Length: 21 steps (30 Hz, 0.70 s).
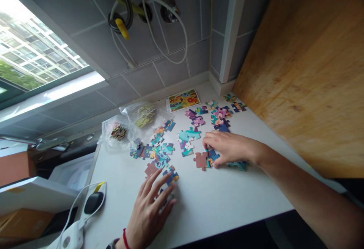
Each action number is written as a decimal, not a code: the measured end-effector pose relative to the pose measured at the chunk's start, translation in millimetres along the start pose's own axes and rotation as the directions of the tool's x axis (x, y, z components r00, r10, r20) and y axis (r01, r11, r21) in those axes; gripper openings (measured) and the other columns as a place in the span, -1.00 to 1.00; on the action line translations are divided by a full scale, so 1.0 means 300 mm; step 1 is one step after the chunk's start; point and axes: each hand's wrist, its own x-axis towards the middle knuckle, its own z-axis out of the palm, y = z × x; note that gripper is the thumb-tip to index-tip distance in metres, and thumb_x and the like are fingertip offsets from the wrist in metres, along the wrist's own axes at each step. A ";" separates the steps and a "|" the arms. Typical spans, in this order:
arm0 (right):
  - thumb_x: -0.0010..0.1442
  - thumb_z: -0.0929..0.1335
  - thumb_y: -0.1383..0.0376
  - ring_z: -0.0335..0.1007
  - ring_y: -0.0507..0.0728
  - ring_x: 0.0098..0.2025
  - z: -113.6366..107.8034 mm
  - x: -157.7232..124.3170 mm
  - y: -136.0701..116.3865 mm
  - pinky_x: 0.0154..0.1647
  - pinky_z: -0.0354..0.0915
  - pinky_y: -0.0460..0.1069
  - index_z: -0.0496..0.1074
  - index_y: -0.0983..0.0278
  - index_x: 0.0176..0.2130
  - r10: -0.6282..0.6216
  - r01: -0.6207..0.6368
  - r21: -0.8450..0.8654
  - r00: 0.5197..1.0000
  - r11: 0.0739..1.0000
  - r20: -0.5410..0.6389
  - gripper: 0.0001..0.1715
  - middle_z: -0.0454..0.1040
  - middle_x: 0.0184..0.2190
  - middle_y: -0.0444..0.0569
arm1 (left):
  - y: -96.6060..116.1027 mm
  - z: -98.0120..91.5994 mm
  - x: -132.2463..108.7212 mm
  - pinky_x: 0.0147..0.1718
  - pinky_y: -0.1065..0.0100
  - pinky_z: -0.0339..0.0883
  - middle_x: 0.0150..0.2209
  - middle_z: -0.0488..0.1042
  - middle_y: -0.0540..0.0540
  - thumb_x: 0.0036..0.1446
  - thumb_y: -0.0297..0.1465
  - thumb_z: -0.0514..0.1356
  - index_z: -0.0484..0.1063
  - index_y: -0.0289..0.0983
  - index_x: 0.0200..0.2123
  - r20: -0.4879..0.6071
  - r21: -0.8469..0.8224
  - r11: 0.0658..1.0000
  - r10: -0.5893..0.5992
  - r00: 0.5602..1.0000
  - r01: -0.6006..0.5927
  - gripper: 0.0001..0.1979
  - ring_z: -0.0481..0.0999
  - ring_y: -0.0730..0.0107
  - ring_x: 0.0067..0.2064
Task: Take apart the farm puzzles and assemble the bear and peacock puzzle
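Note:
Colourful jigsaw pieces (159, 150) lie scattered on a white countertop (227, 199). My left hand (150, 207) rests flat with fingers spread, fingertips touching a blue and orange piece (171, 175) and covering another. My right hand (227, 146) lies palm down, fingers curled over a small joined cluster, beside a face-down brown piece (200, 160). A teal piece (238, 164) peeks from under the wrist. More pieces (218, 114) sit farther back.
A reference picture card (183, 100) lies by the tiled wall. Two clear plastic bags (133, 122) hold more pieces. A wooden panel (307, 63) rises on the right. A white device with a cable (82, 211) sits at the left edge, near a sink.

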 end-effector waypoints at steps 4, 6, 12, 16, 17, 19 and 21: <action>-0.05 0.61 0.23 0.44 0.35 0.02 -0.004 0.000 0.001 0.00 0.31 0.09 0.47 0.25 -0.13 0.006 -0.006 0.002 1.000 1.000 -0.003 -0.50 0.48 -0.07 0.07 | 0.120 0.054 0.179 0.10 0.00 0.50 0.15 0.55 -0.19 0.37 -0.33 0.27 0.46 -0.15 0.15 -0.037 -0.135 0.987 -0.097 0.995 0.091 -0.69 0.50 0.03 0.19; -0.06 0.61 0.23 0.44 0.35 0.03 -0.003 0.001 0.004 0.00 0.32 0.08 0.46 0.24 -0.12 -0.003 0.003 0.017 1.000 1.000 -0.016 -0.48 0.49 -0.07 0.06 | 0.156 0.094 0.272 0.09 -0.06 0.52 0.18 0.53 -0.22 0.31 -0.25 0.34 0.38 -0.16 0.24 0.008 -0.148 0.982 -0.116 0.993 0.115 -0.52 0.49 -0.05 0.20; -0.05 0.59 0.28 0.47 0.33 0.01 -0.008 -0.011 0.015 -0.02 0.32 0.07 0.46 0.24 -0.12 0.001 0.000 0.038 1.000 0.999 -0.020 -0.50 0.51 -0.08 0.05 | 0.125 0.163 0.377 0.11 -0.05 0.52 0.07 0.60 -0.18 0.32 -0.35 0.31 0.39 -0.20 0.17 -0.010 -0.278 0.956 -0.102 0.995 0.096 -0.62 0.54 0.03 0.13; -0.01 0.57 0.29 0.47 0.32 0.01 -0.024 -0.023 0.015 -0.03 0.31 0.07 0.45 0.24 -0.13 0.015 -0.015 0.033 1.000 0.999 0.010 -0.56 0.51 -0.07 0.06 | 0.066 0.144 0.348 0.29 -0.02 0.40 0.22 0.53 -0.15 0.31 -0.54 0.17 0.33 -0.18 0.26 0.086 -0.431 0.901 0.090 0.992 -0.044 -0.53 0.38 0.10 0.35; 0.00 0.56 0.30 0.47 0.32 0.00 -0.027 -0.023 0.015 -0.04 0.30 0.07 0.44 0.24 -0.13 0.016 -0.016 0.031 1.000 0.999 0.017 -0.56 0.51 -0.07 0.05 | 0.051 0.139 0.339 0.32 -0.02 0.37 0.26 0.51 -0.14 0.30 -0.59 0.13 0.32 -0.18 0.27 0.096 -0.450 0.889 0.142 0.985 -0.084 -0.49 0.33 0.12 0.40; 0.00 0.56 0.31 0.47 0.31 0.00 -0.029 -0.023 0.015 -0.06 0.30 0.05 0.44 0.24 -0.12 0.014 -0.015 0.032 1.000 0.999 0.026 -0.56 0.50 -0.07 0.05 | 0.024 0.133 0.325 0.35 -0.02 0.35 0.30 0.47 -0.14 0.30 -0.65 0.06 0.32 -0.18 0.27 0.080 -0.460 0.877 0.194 0.978 -0.137 -0.47 0.27 0.15 0.44; 0.01 0.56 0.30 0.47 0.30 -0.01 -0.029 -0.020 0.017 -0.07 0.30 0.04 0.43 0.24 -0.13 0.016 -0.017 0.036 0.999 0.999 0.033 -0.56 0.50 -0.07 0.04 | 0.005 0.135 0.314 0.34 -0.03 0.36 0.28 0.48 -0.15 0.34 -0.63 0.05 0.35 -0.17 0.24 0.032 -0.449 0.885 0.154 0.988 -0.124 -0.52 0.28 0.15 0.44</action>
